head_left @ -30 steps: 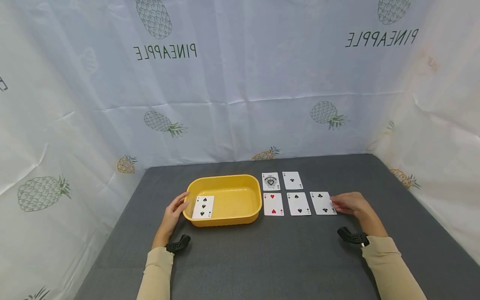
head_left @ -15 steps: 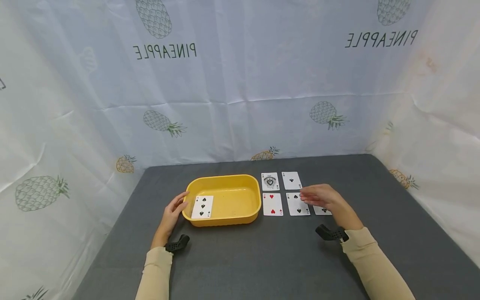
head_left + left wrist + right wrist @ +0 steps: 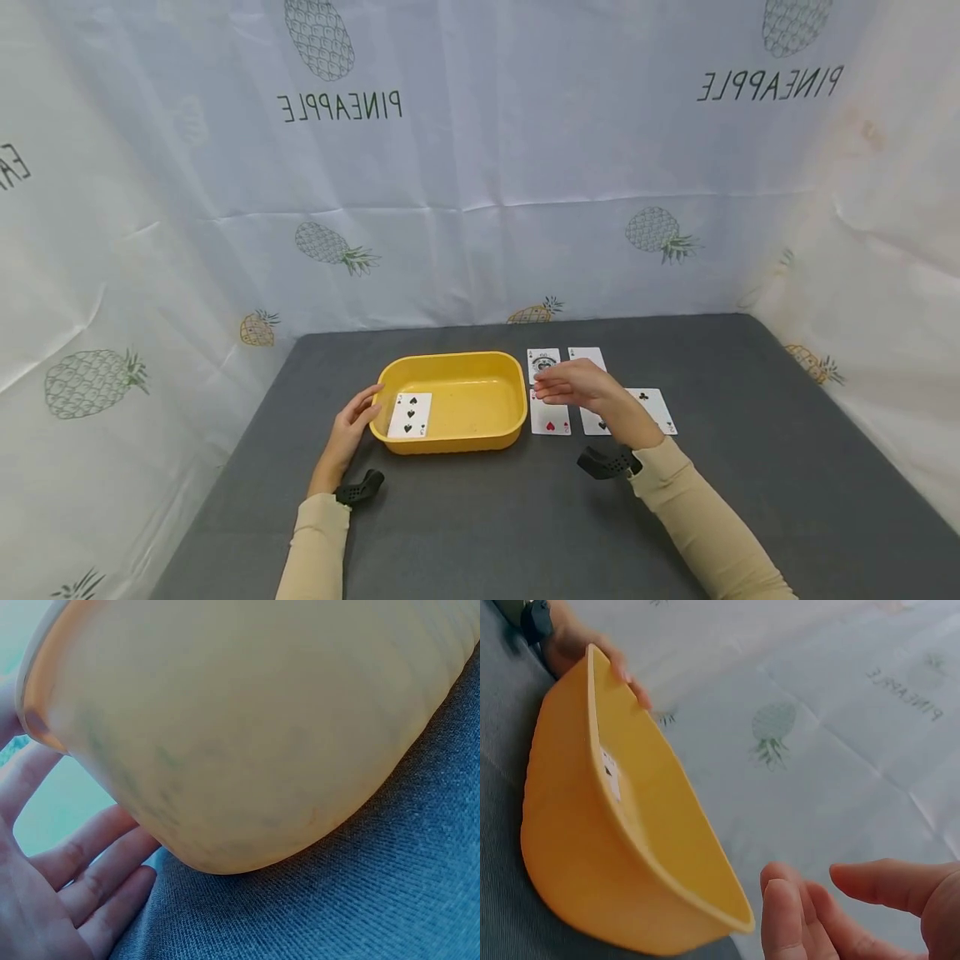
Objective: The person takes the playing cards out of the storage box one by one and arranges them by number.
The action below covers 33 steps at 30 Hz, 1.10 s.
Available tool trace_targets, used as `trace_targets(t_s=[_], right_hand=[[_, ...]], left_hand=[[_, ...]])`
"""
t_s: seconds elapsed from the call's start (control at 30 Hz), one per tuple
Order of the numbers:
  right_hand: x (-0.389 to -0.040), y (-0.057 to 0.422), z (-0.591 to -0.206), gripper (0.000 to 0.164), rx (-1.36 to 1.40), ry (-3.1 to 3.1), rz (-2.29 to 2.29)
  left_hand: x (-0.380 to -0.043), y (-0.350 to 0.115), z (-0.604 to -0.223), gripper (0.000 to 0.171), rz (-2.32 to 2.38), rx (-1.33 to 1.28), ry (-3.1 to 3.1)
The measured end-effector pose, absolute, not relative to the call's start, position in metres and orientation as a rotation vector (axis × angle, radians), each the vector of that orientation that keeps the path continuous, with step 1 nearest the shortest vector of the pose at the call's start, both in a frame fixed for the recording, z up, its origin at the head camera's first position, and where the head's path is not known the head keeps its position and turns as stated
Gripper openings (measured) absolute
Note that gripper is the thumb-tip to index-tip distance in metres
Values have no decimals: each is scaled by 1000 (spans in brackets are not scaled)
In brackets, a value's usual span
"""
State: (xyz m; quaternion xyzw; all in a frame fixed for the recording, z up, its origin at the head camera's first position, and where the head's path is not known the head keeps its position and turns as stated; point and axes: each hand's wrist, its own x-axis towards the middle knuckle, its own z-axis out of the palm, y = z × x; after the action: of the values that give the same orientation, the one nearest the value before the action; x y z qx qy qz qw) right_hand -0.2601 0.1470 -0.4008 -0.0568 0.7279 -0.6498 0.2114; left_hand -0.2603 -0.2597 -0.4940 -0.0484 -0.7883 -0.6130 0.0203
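Note:
At the left end of a yellow plastic tray, my left hand grips the rim. In the left wrist view its thumb lies over the rim, while the other fingers are along the outer wall. A three of spades lies face up inside the tray. My right hand hovers over the cards with nothing between thumb and fingers, in the right wrist view. Under it, partly hidden, are the two of hearts, two of spades and two of clubs.
Behind these cards lie an ornate ace and another ace, partly covered by my right hand. The grey cloth-covered table ends at a white curtain with pineapple prints.
My right hand has left the two of clubs and moved leftward across the cards, its fingers now over the two of hearts near the tray. The left hand stays at the rim.

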Motion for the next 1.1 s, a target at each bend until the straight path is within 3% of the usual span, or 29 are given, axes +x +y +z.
trace_targets(t_s=[0.6,0.8,1.1], right_hand=[[-268,54,-410,41,26,1793,-1939],[-268,30,-419,41,-48,1784,-1898],[-284,-4,-437,36,267,1686,-1947]], left_hand=[[-259,-261,-492,46,-1888,-135,-2473],[-259,-262,-492,46,-1896,-134,-2454],[-261,-261,-494,46,-1909,-151,-2435]])
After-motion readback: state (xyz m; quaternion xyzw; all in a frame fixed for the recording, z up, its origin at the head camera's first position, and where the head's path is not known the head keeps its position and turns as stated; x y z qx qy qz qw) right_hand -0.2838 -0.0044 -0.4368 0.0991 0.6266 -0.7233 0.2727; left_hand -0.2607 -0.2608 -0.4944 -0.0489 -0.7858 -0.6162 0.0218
